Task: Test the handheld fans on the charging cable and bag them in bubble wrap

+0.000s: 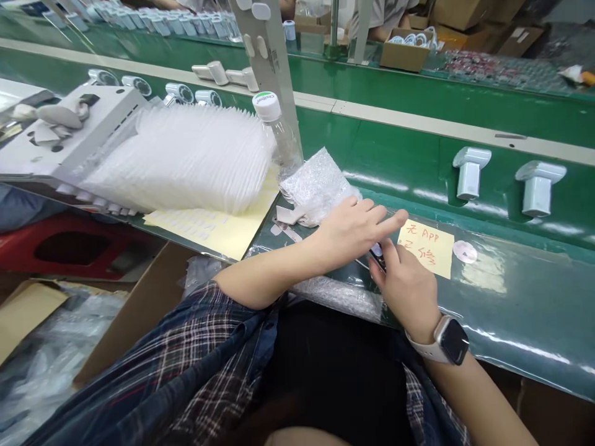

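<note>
Left hand [357, 224] and right hand [411, 288] together at dark part [379, 257] — right pinching it, left's grip indeterminable — handling judged unfinished, two units [469, 176] lying beyond right hand.

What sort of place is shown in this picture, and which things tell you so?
It is probably a factory assembly or packing line: a long green surface, perhaps a conveyor, carries matching pale devices, and a thick stack of white sheets lies on the bench.
</note>
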Demonstrator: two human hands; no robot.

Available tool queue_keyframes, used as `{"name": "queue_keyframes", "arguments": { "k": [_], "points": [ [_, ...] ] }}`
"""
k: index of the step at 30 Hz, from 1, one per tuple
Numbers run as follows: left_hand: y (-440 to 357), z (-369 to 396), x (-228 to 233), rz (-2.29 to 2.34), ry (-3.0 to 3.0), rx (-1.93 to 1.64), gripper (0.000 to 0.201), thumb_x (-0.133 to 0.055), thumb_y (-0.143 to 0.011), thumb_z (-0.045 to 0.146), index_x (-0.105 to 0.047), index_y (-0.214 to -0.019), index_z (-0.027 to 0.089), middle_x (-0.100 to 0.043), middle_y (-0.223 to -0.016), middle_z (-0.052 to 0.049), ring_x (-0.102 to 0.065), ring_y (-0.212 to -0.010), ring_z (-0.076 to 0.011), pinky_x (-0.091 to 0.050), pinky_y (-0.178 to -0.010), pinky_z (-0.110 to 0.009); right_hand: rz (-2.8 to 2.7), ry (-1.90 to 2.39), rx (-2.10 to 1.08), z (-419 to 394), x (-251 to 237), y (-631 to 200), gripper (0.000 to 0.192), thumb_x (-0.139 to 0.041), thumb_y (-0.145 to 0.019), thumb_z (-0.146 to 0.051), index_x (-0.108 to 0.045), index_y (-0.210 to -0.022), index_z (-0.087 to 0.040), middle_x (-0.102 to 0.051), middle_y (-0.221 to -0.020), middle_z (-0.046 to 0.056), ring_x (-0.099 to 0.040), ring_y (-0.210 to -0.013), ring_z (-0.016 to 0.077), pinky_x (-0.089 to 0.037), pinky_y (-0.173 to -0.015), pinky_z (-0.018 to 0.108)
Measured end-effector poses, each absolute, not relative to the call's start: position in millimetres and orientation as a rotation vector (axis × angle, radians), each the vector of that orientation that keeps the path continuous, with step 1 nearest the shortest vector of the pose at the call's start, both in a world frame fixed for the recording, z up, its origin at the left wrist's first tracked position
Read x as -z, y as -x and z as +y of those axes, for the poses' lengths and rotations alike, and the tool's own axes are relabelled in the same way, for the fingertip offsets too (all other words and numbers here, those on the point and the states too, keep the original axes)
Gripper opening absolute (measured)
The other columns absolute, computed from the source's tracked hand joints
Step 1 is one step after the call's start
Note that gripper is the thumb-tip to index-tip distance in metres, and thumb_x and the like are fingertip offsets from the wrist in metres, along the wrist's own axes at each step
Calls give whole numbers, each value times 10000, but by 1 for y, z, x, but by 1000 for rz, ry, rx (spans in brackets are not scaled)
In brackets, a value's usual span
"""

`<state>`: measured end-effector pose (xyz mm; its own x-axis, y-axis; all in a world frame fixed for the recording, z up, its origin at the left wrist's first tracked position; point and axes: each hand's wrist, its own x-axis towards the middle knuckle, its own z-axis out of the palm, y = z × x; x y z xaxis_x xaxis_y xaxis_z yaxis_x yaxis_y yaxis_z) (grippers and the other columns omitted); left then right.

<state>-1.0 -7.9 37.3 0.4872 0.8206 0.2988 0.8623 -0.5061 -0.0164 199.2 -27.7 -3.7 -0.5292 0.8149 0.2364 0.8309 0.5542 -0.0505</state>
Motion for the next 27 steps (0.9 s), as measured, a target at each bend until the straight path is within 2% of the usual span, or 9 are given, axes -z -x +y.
{"name": "queue_keyframes", "arguments": {
  "k": [4,9,12,14,16,18,21,23,27],
  "points": [
    [3,-11,-38,-1449,2524,366,414,-435,-1070,110,-513,-1469,186,-698,-956,-36,-625,-905,-201,-364,-732,-364,-2330,1444,-172,-30,7,-200,398,-481,-1053,-493,-686,-1187,-179,-775,-1018,125,-721,-849,286,-488,-679,355],
    [1,-17,-30,-1292,2571,315,409,-480,-1048,116,-515,-1451,180,-677,-882,-21,-627,-837,-212,-337,-708,-379,-2354,1390,-363,-38,9,-190,458,-436,-1047,-538,-704,-1022,-167,-728,-815,119,-668,-675,260,-431,-610,347],
    [-2,-21,-32,-1282,2522,378,340,-469,-1057,128,-550,-1386,162,-676,-887,-28,-627,-838,-208,-347,-714,-380,-2075,1474,-516,-29,-3,-194,445,-583,-962,-623,-692,-955,-191,-702,-782,89,-636,-679,237,-430,-604,328],
    [-3,-23,-36,-1271,2461,451,306,-452,-1064,124,-561,-1348,156,-669,-881,-26,-627,-845,-203,-355,-722,-378,-1807,1462,-957,-23,-11,-195,471,-640,-912,-673,-640,-843,-208,-636,-686,41,-533,-549,176,-387,-512,300],
    [-3,-26,-40,-1216,2410,512,277,-449,-1066,124,-568,-1315,154,-657,-857,-16,-622,-832,-199,-351,-718,-378,-1539,1321,-1505,-23,-15,-194,527,-601,-914,-718,-565,-743,-221,-548,-593,-3,-360,-414,113,-285,-410,280],
    [-2,-30,-43,-1175,2389,536,253,-454,-1068,132,-569,-1293,149,-649,-834,-10,-611,-809,-196,-344,-714,-381,-1416,1222,-1747,-26,-16,-193,546,-585,-920,-723,-552,-715,-219,-539,-581,-8,-298,-379,91,-240,-381,275],
    [1,-32,-41,-1162,2385,598,273,-446,-1058,99,-537,-1310,151,-645,-813,5,-596,-780,-189,-348,-722,-376,-1597,1366,-1271,-32,-19,-197,491,-754,-833,-680,-660,-814,-198,-652,-699,36,-498,-513,141,-367,-457,280],
    [3,-25,-35,-1185,2336,779,265,-446,-1088,170,-488,-1348,147,-664,-850,1,-603,-797,-185,-366,-728,-362,-1663,1440,-962,-33,-23,-204,469,-795,-821,-653,-712,-891,-197,-663,-712,34,-558,-584,169,-414,-500,286],
    [5,0,-16,-1219,2138,1216,418,-483,-1103,492,-446,-1336,147,-704,-958,-37,-624,-835,-183,-412,-725,-334,-1422,1317,-1114,-31,-33,-215,432,-720,-937,-619,-677,-825,-203,-589,-637,-8,-472,-464,115,-349,-420,259]
  ]
}}
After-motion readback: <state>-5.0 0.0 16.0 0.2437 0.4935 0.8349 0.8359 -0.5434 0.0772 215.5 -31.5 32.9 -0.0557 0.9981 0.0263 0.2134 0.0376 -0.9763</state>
